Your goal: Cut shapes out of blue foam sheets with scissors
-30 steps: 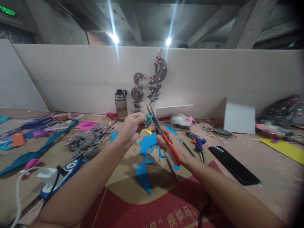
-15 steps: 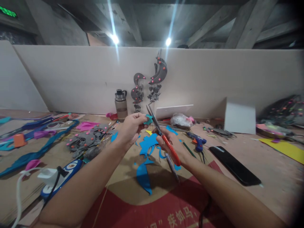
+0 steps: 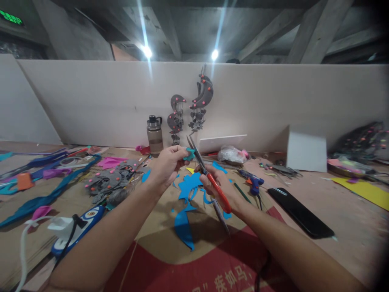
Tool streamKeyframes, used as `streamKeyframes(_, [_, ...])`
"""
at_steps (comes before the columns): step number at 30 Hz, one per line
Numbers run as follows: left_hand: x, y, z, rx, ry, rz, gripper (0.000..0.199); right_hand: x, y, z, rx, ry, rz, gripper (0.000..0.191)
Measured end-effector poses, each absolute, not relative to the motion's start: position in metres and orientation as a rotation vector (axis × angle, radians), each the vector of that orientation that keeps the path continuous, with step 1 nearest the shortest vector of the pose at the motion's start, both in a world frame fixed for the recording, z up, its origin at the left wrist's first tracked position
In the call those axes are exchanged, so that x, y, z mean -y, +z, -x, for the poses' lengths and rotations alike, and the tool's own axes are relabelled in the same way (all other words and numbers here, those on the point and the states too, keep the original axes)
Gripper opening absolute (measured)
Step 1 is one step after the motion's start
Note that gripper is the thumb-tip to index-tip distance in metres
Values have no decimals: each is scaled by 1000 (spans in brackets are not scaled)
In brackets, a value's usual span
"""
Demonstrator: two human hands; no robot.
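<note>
As the head camera looks forward over the worktop (image 3: 355, 239), the left hand (image 3: 166, 165) pinches a small teal piece (image 3: 190, 154) between thumb and fingertips; the right hand (image 3: 226, 188) is closed around red-handled scissors (image 3: 216, 188), whose blades point far and slightly left, a narrow gap between their tips; the teal piece is held up just left of the blades, though whether it touches them cannot be told. It looks thin, light and soft, likely felt or foam, so it should bend easily and may tear if pulled; a light pinch on its left edge suits it, leaving the right edge free; the scissors seem stiff and heavier, with smooth handles best held through the loops. Below the hands, blue scraps (image 3: 184, 229) lie on brown cardboard (image 3: 158, 245); a glue gun (image 3: 254, 182) and a black phone (image 3: 299, 211) lie to the right; a bottle (image 3: 155, 136) stands upright at the far side.
</note>
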State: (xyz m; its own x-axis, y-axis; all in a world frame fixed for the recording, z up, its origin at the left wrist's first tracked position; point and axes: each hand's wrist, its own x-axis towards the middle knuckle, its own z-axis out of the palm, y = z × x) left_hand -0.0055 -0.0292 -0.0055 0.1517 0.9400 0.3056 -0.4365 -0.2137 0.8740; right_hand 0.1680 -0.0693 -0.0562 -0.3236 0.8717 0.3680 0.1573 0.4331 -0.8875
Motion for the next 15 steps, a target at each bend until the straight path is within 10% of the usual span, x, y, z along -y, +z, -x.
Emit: streamKeyframes(15, [29, -5, 7, -617, 1375, -1165, 19, 69, -59, -167, 1720, 998, 869, 41])
